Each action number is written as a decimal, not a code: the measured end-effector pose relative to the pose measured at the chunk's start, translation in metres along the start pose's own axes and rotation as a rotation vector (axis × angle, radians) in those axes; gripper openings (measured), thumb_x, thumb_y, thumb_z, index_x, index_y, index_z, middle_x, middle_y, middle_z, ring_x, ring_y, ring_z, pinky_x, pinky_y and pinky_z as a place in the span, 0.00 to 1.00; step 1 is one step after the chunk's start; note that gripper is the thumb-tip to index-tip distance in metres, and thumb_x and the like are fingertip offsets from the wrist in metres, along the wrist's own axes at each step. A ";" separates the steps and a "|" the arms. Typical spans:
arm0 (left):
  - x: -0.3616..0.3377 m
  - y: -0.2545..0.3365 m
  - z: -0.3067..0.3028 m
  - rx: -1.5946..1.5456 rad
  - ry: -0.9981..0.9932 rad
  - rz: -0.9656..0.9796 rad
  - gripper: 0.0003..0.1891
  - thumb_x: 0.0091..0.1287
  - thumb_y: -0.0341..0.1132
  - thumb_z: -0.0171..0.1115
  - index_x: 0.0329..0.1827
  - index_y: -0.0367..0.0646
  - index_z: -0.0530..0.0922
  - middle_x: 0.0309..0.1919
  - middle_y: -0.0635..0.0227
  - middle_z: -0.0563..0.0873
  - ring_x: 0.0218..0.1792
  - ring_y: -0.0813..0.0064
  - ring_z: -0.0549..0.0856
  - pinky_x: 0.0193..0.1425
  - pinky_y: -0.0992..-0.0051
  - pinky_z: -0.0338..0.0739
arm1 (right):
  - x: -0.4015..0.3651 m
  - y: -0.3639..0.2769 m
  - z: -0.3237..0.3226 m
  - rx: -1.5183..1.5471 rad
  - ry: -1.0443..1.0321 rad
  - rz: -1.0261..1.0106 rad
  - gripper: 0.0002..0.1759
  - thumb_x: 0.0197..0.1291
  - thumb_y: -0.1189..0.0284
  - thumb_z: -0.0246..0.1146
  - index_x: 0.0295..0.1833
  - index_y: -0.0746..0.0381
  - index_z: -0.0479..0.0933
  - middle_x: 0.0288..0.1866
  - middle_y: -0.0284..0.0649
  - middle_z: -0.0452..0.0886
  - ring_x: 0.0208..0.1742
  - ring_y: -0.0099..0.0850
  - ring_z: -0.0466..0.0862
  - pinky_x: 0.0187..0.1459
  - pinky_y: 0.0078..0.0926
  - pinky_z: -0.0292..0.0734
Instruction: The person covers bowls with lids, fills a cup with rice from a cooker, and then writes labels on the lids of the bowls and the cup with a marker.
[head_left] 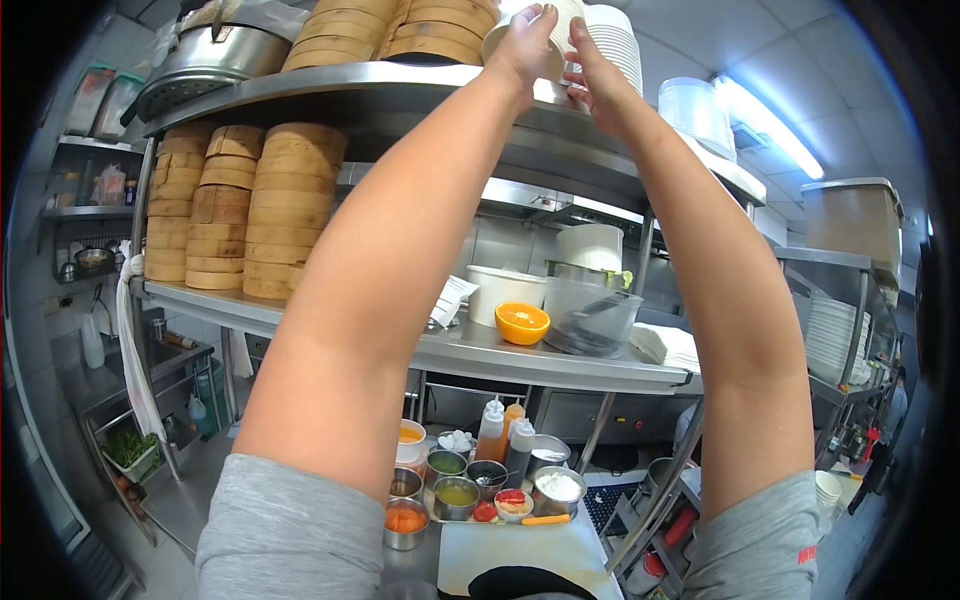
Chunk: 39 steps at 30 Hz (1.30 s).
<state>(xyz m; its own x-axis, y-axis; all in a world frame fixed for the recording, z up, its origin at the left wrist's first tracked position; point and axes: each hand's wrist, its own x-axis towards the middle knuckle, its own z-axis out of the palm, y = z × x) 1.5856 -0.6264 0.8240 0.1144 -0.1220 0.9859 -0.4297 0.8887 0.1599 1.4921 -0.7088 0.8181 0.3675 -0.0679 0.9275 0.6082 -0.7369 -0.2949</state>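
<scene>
Both my arms stretch up to the top shelf. My left hand (526,48) is raised in front of cream-coloured bowls (553,66), its fingers pointing upward and overlapping them in this view. My right hand (598,78) reaches up just to the right, fingers spread, right at the edge of a tall stack of white bowls (618,42). A gap separates the two hands, with part of the cream bowls showing in it.
Bamboo steamers (295,205) crowd the steel shelves on the left, near a metal pot (232,52). A halved orange (522,323) and a clear plastic tub (592,315) occupy the middle shelf. Below, sauce bottles (490,430) and small bowls stand behind a cutting board (520,556).
</scene>
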 end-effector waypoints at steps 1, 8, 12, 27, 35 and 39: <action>0.004 0.001 -0.002 -0.082 -0.059 0.001 0.23 0.71 0.49 0.52 0.62 0.42 0.66 0.47 0.56 0.80 0.45 0.60 0.83 0.48 0.61 0.77 | -0.001 0.001 0.000 -0.005 -0.001 -0.016 0.55 0.54 0.29 0.52 0.72 0.64 0.57 0.67 0.47 0.62 0.67 0.41 0.65 0.66 0.34 0.60; 0.013 -0.006 0.000 -0.287 -0.068 -0.045 0.18 0.72 0.40 0.53 0.59 0.40 0.71 0.45 0.56 0.83 0.43 0.64 0.84 0.46 0.67 0.79 | -0.008 0.001 -0.009 0.013 0.059 -0.018 0.48 0.57 0.35 0.56 0.69 0.64 0.62 0.62 0.44 0.69 0.64 0.37 0.68 0.63 0.35 0.62; 0.023 -0.021 0.001 -0.228 0.222 0.315 0.19 0.63 0.26 0.63 0.56 0.41 0.69 0.44 0.58 0.81 0.43 0.68 0.81 0.45 0.71 0.78 | -0.023 -0.029 -0.010 -0.062 0.251 -0.267 0.41 0.61 0.36 0.50 0.65 0.60 0.62 0.67 0.45 0.66 0.65 0.37 0.66 0.59 0.44 0.66; -0.081 0.035 0.000 0.267 0.181 0.263 0.42 0.55 0.32 0.72 0.69 0.48 0.53 0.61 0.48 0.61 0.58 0.61 0.74 0.57 0.64 0.78 | -0.054 -0.142 -0.033 0.553 0.587 -0.373 0.35 0.44 0.62 0.78 0.56 0.59 0.70 0.43 0.38 0.80 0.44 0.35 0.82 0.43 0.39 0.81; -0.089 0.026 0.019 1.248 0.454 0.453 0.66 0.37 0.49 0.83 0.75 0.52 0.42 0.70 0.42 0.48 0.73 0.41 0.48 0.72 0.55 0.59 | -0.033 -0.111 -0.058 0.424 0.260 -0.524 0.28 0.46 0.63 0.76 0.52 0.59 0.76 0.42 0.35 0.81 0.45 0.31 0.81 0.46 0.34 0.77; -0.084 0.018 0.014 1.187 0.404 0.573 0.63 0.37 0.47 0.82 0.74 0.59 0.45 0.64 0.47 0.61 0.68 0.43 0.58 0.67 0.51 0.65 | -0.023 -0.121 -0.062 0.390 0.255 -0.542 0.34 0.45 0.63 0.76 0.58 0.61 0.72 0.45 0.39 0.80 0.49 0.33 0.79 0.49 0.36 0.76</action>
<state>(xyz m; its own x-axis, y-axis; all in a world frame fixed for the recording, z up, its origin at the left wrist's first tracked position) 1.5557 -0.6069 0.7450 -0.1739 0.4467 0.8776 -0.9806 -0.1604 -0.1126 1.3663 -0.6602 0.8463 -0.2049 0.0491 0.9776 0.8835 -0.4206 0.2063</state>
